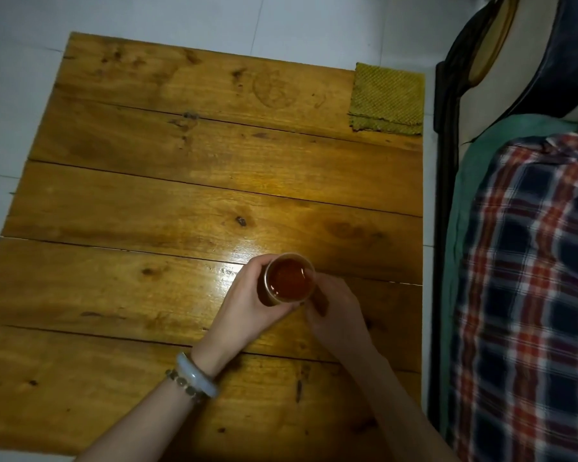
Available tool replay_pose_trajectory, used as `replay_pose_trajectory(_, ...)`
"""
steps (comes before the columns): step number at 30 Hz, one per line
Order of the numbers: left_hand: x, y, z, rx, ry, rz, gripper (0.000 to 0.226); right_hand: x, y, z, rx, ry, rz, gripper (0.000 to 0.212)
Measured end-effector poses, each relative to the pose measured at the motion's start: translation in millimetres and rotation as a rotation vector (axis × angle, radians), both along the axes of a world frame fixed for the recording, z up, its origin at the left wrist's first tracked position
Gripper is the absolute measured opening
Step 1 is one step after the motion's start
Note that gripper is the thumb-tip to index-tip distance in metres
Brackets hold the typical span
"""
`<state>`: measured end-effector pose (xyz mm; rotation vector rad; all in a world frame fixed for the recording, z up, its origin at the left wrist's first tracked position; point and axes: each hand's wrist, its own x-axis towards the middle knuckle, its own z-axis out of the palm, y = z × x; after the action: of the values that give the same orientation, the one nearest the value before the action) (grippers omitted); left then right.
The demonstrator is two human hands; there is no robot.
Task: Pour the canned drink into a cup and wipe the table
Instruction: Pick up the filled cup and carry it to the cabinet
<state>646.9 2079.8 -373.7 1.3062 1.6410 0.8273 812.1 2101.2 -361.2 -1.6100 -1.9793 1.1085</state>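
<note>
A clear cup (289,278) filled with amber-brown drink stands on the wooden table (147,201), in the near right part. My left hand (247,308) wraps around the cup's left side; its wrist carries a pale bangle and a bead bracelet. My right hand (336,316) comes in from the right, its curled fingers lying against the cup's right side. No can is in view. A folded yellow-green cloth (386,100) lies flat on the table's far right corner, well away from both hands.
The table is made of wide glossy planks with gaps between them. White tiled floor (20,105) surrounds it on the left and far sides. Close along the right edge stands a bed with a plaid blanket (528,295) and a green sheet.
</note>
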Motion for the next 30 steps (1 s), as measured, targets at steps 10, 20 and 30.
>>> replay_pose_trajectory(10, -15.9, -10.2, 64.0, 0.068, -0.008, 0.039, 0.067, -15.0, -1.5, 71.2, 0.127, 0.062, 0.063, 0.038)
replay_pose_trajectory(20, -60.4, -36.2, 197.6, 0.156, -0.021, 0.142, 0.068, -44.8, -8.3, 200.6, -0.02, 0.101, 0.214, 0.054)
replay_pose_trajectory(30, -115.1, -115.2, 317.6, 0.254, 0.054, 0.332, 0.062, -111.2, -49.0, 301.9, -0.063, 0.178, 0.485, 0.055)
